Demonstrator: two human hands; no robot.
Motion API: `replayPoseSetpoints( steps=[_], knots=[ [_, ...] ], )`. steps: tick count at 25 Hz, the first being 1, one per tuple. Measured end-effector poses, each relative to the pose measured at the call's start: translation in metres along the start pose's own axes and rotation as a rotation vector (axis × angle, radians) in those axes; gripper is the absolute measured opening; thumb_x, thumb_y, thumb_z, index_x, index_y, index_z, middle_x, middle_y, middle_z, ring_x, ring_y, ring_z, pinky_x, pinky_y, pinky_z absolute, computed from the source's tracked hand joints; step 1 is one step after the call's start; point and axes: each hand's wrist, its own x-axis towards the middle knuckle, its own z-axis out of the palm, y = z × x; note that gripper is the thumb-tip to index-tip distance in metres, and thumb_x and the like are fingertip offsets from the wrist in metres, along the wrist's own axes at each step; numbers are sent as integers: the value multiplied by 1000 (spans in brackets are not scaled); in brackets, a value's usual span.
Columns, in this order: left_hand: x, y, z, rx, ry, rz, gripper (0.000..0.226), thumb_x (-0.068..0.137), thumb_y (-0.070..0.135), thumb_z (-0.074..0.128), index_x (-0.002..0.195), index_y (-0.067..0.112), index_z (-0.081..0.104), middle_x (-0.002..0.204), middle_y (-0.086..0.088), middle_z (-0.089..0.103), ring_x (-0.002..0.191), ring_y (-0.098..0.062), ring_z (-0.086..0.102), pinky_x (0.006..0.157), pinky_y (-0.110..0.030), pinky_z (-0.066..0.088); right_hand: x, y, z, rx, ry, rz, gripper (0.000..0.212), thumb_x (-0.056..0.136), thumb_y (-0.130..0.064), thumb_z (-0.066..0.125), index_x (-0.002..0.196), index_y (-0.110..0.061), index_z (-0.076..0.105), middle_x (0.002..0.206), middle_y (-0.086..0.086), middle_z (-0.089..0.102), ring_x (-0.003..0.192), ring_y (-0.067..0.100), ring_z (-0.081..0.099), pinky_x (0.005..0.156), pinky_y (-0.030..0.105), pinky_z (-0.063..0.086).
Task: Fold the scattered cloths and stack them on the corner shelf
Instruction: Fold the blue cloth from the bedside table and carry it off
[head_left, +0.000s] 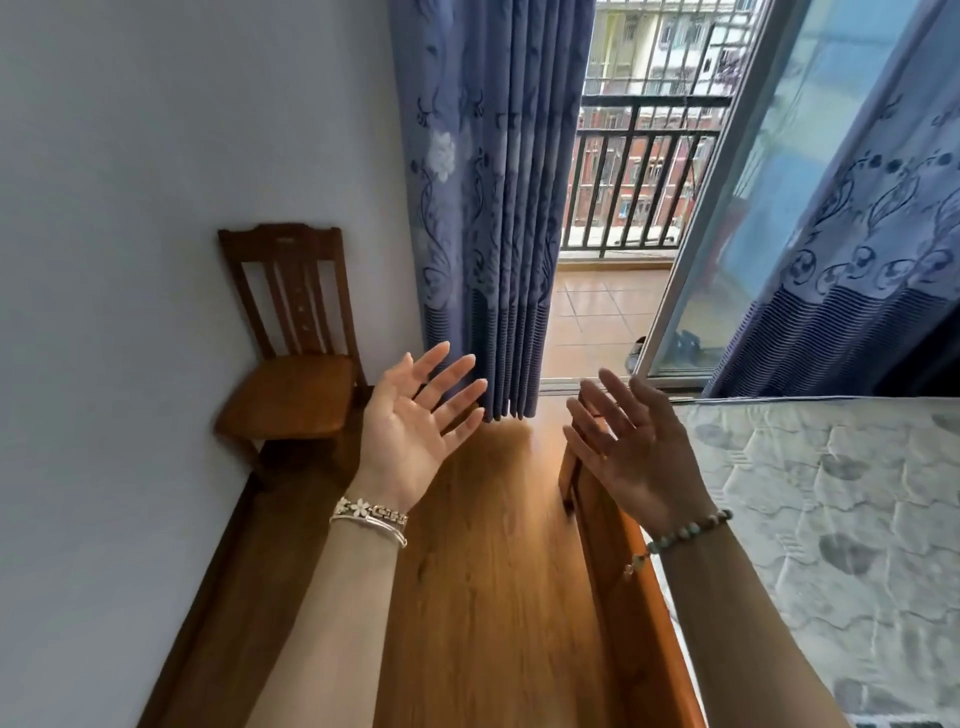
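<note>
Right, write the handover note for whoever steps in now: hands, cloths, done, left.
Left hand: open, palm up, fingers spread, holding nothing, raised over the wooden floor.
Right hand: open, fingers spread, nothing in its grip, raised by the edge of the bed frame.
Cloths: none in view. No corner shelf in view either; the corner holds a wooden chair with a bare seat.
The mattress on the right shows no cloths on the part that is visible.
Done: nothing that this view can confirm.
Left: find the cloths, fold each, find the shelf and stack them there.
</note>
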Motion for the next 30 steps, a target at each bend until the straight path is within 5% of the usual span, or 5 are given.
replayPoseSetpoints(
  steps=[18, 25, 30],
  knots=[
    [576, -13, 99, 10, -147, -121, 37, 90, 40, 50, 116, 19, 66, 126, -10, 65, 111, -31, 62, 93, -46, 47, 515, -205, -51, 110, 31, -97, 33, 93, -36, 49, 109, -18, 71, 126, 8, 66, 117, 30, 62, 100, 48, 45],
    [797, -39, 148, 35, -306, -319, 34, 85, 41, 56, 109, 21, 70, 122, -9, 67, 108, -31, 62, 90, -44, 48, 685, -259, -64, 151, 207, -187, 34, 94, -39, 48, 100, -19, 76, 114, 7, 71, 104, 27, 69, 90, 45, 52],
    [931, -56, 209, 69, -488, -488, 36, 86, 37, 53, 115, 22, 69, 127, -9, 65, 123, -36, 55, 105, -51, 40, 765, -323, -80, 223, 348, -347, 32, 84, -40, 54, 97, -20, 75, 108, 4, 72, 97, 26, 69, 87, 44, 55]
  ],
)
